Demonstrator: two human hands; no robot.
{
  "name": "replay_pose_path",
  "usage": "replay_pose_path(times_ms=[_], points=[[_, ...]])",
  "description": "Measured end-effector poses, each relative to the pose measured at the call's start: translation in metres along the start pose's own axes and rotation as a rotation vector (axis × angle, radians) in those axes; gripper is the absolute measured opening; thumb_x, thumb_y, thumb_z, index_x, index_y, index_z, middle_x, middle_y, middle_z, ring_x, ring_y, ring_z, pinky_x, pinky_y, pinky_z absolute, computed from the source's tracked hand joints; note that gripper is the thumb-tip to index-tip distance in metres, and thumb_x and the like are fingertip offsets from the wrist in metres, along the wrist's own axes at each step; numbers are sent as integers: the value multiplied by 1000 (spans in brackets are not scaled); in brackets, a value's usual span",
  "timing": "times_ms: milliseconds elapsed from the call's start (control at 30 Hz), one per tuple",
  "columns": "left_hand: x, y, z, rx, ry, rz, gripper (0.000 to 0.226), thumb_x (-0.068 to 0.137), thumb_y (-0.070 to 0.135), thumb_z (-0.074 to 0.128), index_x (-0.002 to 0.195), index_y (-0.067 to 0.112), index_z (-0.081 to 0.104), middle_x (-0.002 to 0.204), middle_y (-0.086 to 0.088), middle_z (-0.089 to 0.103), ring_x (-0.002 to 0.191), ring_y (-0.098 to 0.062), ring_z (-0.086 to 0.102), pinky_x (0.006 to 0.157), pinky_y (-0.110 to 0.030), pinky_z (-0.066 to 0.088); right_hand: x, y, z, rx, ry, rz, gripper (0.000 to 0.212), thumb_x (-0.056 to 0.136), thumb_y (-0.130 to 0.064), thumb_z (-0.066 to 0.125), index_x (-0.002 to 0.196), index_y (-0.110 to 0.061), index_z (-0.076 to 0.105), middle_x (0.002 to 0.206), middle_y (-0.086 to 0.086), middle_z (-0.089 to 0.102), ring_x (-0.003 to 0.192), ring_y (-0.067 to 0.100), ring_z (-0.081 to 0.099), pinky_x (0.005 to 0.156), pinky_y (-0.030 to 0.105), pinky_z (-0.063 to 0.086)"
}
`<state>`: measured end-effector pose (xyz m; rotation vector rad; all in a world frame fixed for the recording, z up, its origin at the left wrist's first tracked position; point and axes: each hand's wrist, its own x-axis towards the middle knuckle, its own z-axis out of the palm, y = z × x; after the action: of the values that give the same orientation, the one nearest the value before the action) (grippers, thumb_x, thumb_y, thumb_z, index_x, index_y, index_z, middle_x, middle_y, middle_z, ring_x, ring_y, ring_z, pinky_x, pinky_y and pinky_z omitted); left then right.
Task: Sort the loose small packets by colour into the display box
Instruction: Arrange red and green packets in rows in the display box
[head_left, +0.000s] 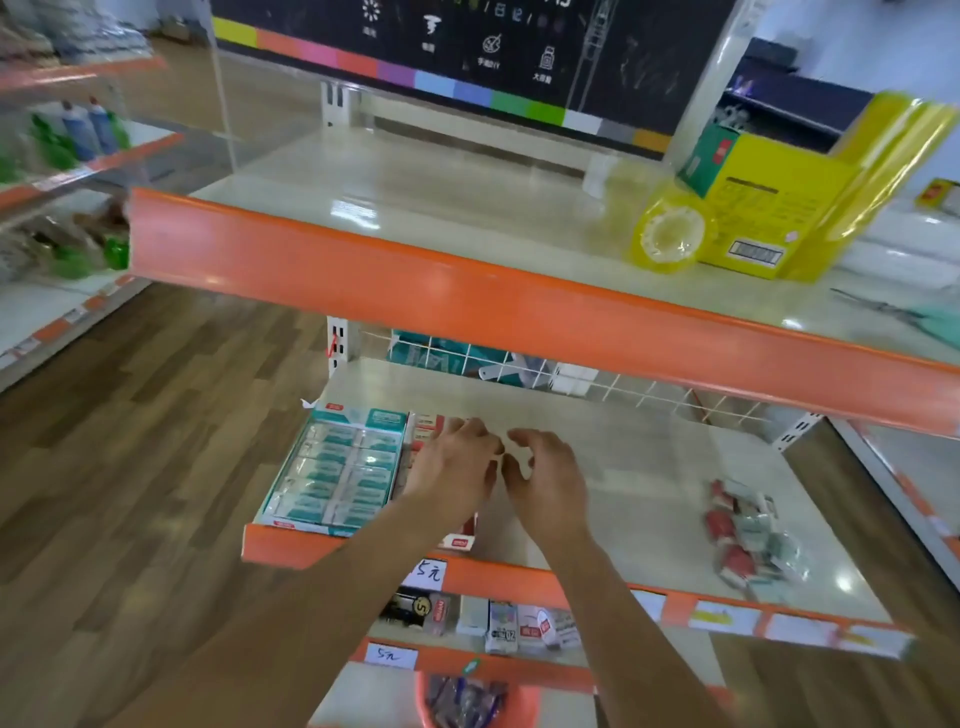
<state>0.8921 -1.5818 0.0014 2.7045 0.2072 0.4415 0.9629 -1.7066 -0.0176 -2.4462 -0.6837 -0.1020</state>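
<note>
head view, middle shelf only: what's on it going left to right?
Teal display box → red display box, mostly hidden under the left hand → right hand, fingers curled, close beside the left → bare shelf surface → loose pile of red and teal packets near the right end.

Yellow box and tape roll on upper shelf

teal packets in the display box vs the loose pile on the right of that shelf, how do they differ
The teal packets lie flat in neat rows inside the display box; the loose pile is a jumbled heap on the bare shelf. The boxed ones are all teal; the pile mixes red and pale teal packets. The boxed ones sit at the shelf's left end, beside the hands; the pile lies apart, untouched. Both look like small wrapped packets.
</note>
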Motion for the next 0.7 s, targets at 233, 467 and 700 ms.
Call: replay_pose_path(times_ms=[233,467,700], points=[[15,41,25,-16,-100,99,29,91,23,52,118,22,62,120,1,55,113,-19,47,91,-32,42,-20,46,-28,12,52,142,37,87,-22,62,124,-28,61,123,-9,61,112,15,56,95,34,47],[26,81,54,-59,-125,167,29,92,24,50,118,24,62,118,4,56,112,-18,49,90,-31,41,-38,89,-54,-23,142,190,37,85,-17,66,122,-19,64,118,1,65,110,24,57,95,35,46],[31,123,86,-27,-235,219,32,93,26,49,124,26,59,122,2,54,113,-19,49,92,-30,43,-57,127,-81,-52,163,292,40,85,-17,65,124,-21,63,123,-1,63,115,21,57,98,34,45]])
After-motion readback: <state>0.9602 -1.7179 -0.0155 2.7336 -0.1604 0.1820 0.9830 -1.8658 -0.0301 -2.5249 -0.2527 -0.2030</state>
